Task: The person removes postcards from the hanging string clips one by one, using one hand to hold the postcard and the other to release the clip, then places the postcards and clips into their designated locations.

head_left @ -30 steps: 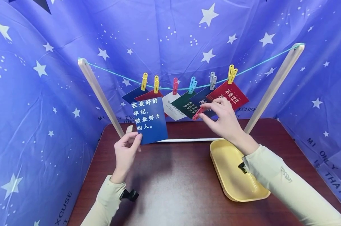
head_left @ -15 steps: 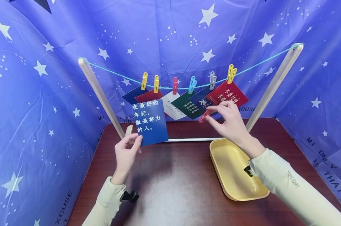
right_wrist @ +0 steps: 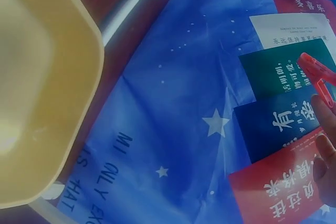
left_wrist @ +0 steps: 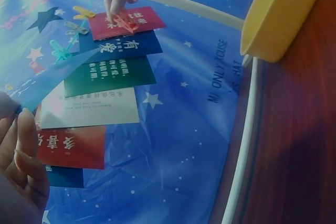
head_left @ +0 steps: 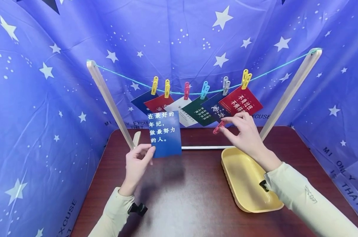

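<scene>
My left hand (head_left: 138, 165) pinches a blue card (head_left: 166, 133) with white writing by its lower left corner, upright in front of the hanging row. Between thumb and forefinger, my right hand (head_left: 245, 133) holds a red clothespin (head_left: 218, 127); it also shows at the right edge of the right wrist view as a red clothespin (right_wrist: 316, 77). Behind both hands a teal string (head_left: 128, 80) sags, with several cards clipped on it by clothespins. Among them are a white card (head_left: 183, 113), a green card (head_left: 198, 110) and a red card (head_left: 241, 102) nearest my right hand.
Two wooden posts (head_left: 109, 102) hold up the string, joined at the bottom by a white rod (head_left: 206, 147). A yellow basket (head_left: 236, 187) stands on the dark red table (head_left: 179, 197), under my right forearm. A blue star-patterned cloth (head_left: 173, 39) hangs around the back and sides.
My left hand has moved the blue card slightly right and down in the head view. My right hand, still pinching the red clothespin, has shifted right and down. The view itself moved a little.
</scene>
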{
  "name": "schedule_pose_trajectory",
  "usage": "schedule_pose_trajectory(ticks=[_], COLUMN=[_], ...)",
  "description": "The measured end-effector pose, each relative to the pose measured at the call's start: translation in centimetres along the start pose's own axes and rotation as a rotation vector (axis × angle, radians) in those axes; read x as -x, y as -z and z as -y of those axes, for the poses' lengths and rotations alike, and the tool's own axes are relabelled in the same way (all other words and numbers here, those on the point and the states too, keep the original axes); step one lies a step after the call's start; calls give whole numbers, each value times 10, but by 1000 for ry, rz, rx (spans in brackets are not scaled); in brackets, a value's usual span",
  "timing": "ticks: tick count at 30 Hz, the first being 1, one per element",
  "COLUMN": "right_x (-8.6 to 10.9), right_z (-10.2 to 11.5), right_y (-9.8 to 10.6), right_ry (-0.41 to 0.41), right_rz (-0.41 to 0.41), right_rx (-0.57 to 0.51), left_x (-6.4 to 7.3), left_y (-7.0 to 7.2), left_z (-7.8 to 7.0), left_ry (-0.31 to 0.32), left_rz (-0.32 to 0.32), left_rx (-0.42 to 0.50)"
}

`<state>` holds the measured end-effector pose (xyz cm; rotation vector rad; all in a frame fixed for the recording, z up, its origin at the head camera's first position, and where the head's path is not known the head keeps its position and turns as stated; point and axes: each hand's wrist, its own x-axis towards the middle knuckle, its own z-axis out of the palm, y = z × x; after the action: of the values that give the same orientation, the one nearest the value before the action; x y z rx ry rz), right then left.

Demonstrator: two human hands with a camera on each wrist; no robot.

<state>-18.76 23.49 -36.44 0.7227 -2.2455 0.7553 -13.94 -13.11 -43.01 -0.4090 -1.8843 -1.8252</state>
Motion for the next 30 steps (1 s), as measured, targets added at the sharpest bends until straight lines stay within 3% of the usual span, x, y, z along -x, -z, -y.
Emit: schedule_pose_trajectory(ticks=[7, 14, 30], right_x=[6, 11, 32], right_z=[-2, -3, -12], right_y=[0, 1, 5], right_ry=[-18, -36, -93], right_rz=[-14, -6, 26], right_rx=[-2, -1, 38], left_x=[4, 8, 17], left_y=[-2, -5, -10], left_z=[1, 1, 6], left_ry=[8, 21, 78], left_rz=[72, 75, 127], left_rx=[-15, 26, 22])
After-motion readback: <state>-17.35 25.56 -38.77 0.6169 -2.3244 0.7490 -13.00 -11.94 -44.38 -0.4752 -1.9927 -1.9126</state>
